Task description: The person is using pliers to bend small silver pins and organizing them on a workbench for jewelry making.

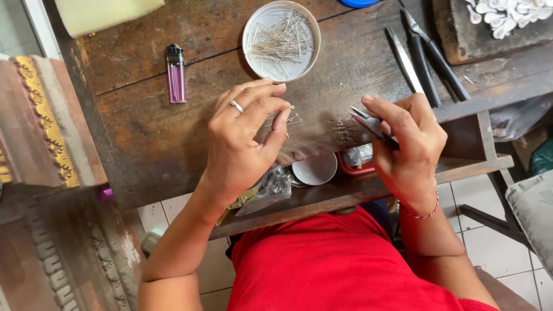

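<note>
Two bare hands work over a worn wooden bench (173, 132). The left hand (242, 138), ringed, has its fingertips drawn together on a few thin eye pins (291, 118) lying on the wood; whether it pinches one or merely presses them cannot be told. The right hand (406, 150) is closed around small pliers (368, 122), whose tips point toward the pins and stand just apart from them. Judged from this layout, only a handful of pins has been separated out; the bulk sits in the round dish (281, 41) beyond the left fingertips, so most of the work appears to remain. Farther beyond the right-hand grip lie black-handled pliers (435, 55) and a flat metal tool (403, 57); a purple lighter (175, 74) lies outboard of the left hand. Beneath both hands an open shelf holds a small white bowl (315, 169) and crumpled plastic bags (273, 184). Nothing stands between pliers and pins.
</note>
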